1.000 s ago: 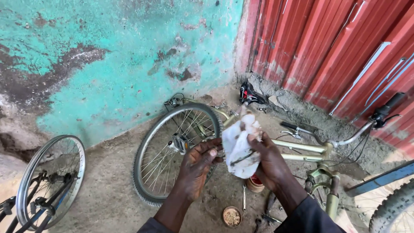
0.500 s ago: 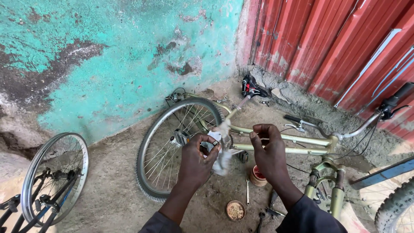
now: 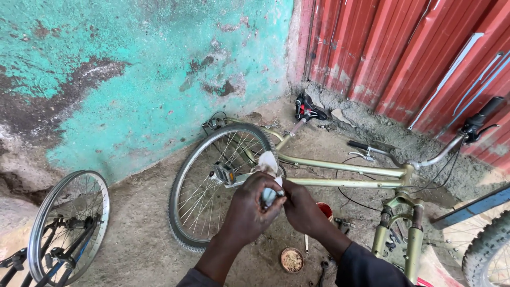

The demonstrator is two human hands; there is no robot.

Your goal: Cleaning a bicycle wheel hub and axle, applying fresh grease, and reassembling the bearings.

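Change since the earlier views: the pale cloth (image 3: 268, 162), then held wide between separated hands, is now bunched small; both hands have closed in together at centre.

Item: left hand (image 3: 254, 207), clenched round the cloth and a small pale part inside it, only a bluish sliver showing; what the part is cannot be told. Folded tight, seemingly to rub it.

Item: right hand (image 3: 299, 204), touching the left, fingers curled on the same bundle from the other side, bracing it.

Item: bicycle frame (image 3: 340, 169), olive-yellow, lying on its side on the floor, rear wheel (image 3: 212, 183) attached, fork (image 3: 398, 234) without a wheel.

Item: round tin (image 3: 291, 259) of brownish matter, on the floor just below the hands, within reach.

Item: loose wheel (image 3: 69, 226), standing near the turquoise wall (image 3: 133, 64).
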